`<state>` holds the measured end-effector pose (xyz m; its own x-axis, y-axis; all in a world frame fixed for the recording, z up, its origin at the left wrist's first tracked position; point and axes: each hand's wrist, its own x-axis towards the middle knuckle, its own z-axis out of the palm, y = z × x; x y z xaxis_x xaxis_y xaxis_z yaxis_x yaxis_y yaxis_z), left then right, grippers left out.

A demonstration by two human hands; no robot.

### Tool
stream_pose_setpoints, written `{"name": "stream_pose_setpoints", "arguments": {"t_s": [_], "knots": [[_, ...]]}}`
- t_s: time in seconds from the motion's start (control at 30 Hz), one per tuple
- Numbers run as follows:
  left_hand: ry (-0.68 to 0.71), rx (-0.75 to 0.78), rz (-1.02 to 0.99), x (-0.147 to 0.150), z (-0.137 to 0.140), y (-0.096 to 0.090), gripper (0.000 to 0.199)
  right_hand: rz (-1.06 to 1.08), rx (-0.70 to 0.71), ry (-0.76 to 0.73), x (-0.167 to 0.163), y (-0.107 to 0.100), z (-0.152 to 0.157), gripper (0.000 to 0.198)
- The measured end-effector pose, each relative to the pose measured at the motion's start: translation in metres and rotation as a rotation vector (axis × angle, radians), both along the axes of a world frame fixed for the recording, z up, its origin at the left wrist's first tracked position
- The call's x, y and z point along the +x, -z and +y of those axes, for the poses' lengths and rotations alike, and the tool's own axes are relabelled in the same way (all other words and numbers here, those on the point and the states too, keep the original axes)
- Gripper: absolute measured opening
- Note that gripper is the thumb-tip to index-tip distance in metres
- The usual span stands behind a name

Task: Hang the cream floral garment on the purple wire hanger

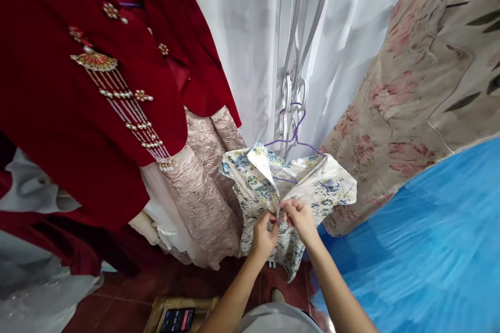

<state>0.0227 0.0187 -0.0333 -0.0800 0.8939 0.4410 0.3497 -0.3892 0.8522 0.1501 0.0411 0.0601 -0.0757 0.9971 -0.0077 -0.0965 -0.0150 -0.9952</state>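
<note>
A white garment with blue and yellow flowers hangs on a purple wire hanger, its collar spread and its front edges meeting lower down. My left hand pinches the front edge of the garment from the left. Just above and to the right, my right hand pinches the cloth at the same front opening. The fingertips of both hands nearly meet there. Any button between them is too small to make out. Below my hands, the lower part of the garment hangs close to the floor.
A dark red jacket with beaded ornaments and a pink textured skirt hang at left. A floral dress and blue tulle are at right. White curtains hang behind. A phone lies on a wooden stool.
</note>
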Motion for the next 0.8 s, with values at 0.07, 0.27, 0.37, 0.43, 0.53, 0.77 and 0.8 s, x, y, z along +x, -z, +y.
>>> {"name": "stream_pose_setpoints", "arguments": {"t_s": [0.07, 0.27, 0.37, 0.43, 0.53, 0.77, 0.8], "knots": [[-0.043, -0.009, 0.035, 0.006, -0.006, 0.001, 0.019, 0.025, 0.061, 0.064, 0.004, -0.025, 0.016, 0.040], [-0.067, -0.045, 0.086, 0.042, -0.020, -0.004, 0.021, 0.151, 0.301, 0.156, 0.008, -0.096, 0.053, 0.034], [-0.020, -0.096, 0.082, 0.052, -0.022, -0.002, 0.021, 0.189, 0.365, 0.196, 0.010, -0.112, 0.056, 0.034], [0.034, -0.114, 0.070, 0.047, -0.019, -0.006, 0.017, 0.175, 0.386, 0.191, 0.012, -0.114, 0.054, 0.035], [0.096, 0.048, 0.034, 0.024, -0.004, -0.043, 0.010, 0.119, 0.371, 0.165, 0.014, -0.110, 0.047, 0.033], [0.149, 0.521, 0.419, -0.021, 0.073, -0.205, 0.026, 0.062, 0.425, 0.188, 0.008, -0.107, 0.035, 0.033], [0.194, 0.514, 0.514, -0.021, 0.082, -0.218, 0.024, 0.038, 0.446, 0.199, 0.007, -0.108, 0.035, 0.033]]}}
